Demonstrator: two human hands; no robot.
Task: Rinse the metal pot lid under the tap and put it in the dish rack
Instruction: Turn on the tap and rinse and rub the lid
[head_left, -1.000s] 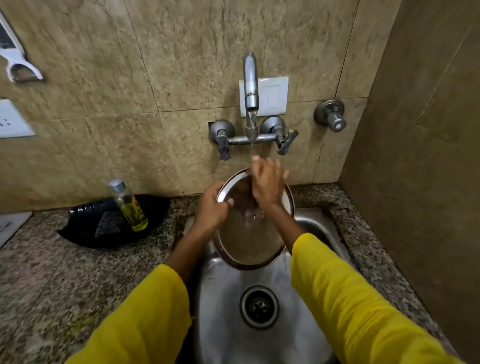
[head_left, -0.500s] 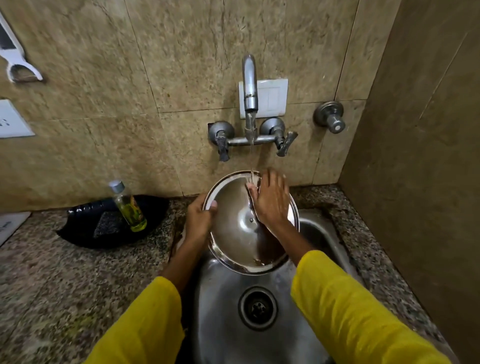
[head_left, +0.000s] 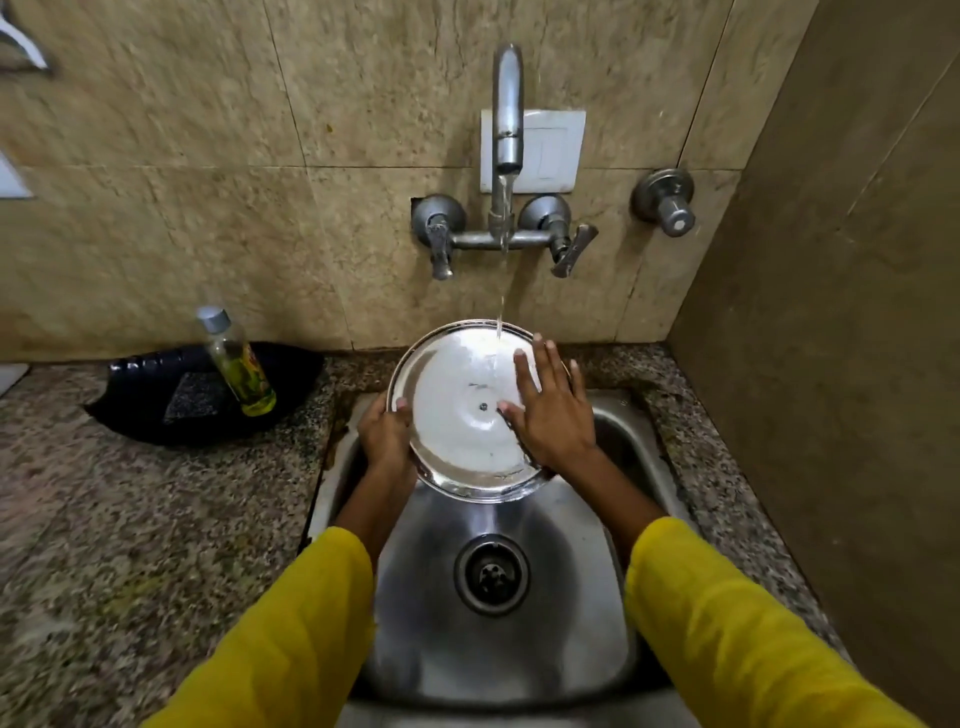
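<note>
The round metal pot lid (head_left: 462, 415) is held over the steel sink (head_left: 561, 644), its shiny inner face turned up toward me. My left hand (head_left: 385, 436) grips its left rim, thumb over the edge. My right hand (head_left: 551, 410) lies flat on the lid's right half with fingers spread. Water runs from the tap (head_left: 508, 109) in a thin stream onto the lid's upper part, just left of my right fingertips. No dish rack is in view.
A black tray (head_left: 156, 400) on the granite counter (head_left: 130, 519) at left holds a scrub pad (head_left: 195, 397) and a small bottle of yellow-green liquid (head_left: 236, 364). A wall stands close on the right. Tap handles (head_left: 566, 244) and a valve (head_left: 667, 202) jut from the tiled wall.
The lid has tipped flatter and now shows its bright face. My right hand slid from its upper middle to its right side. The left hand keeps its hold on the rim.
</note>
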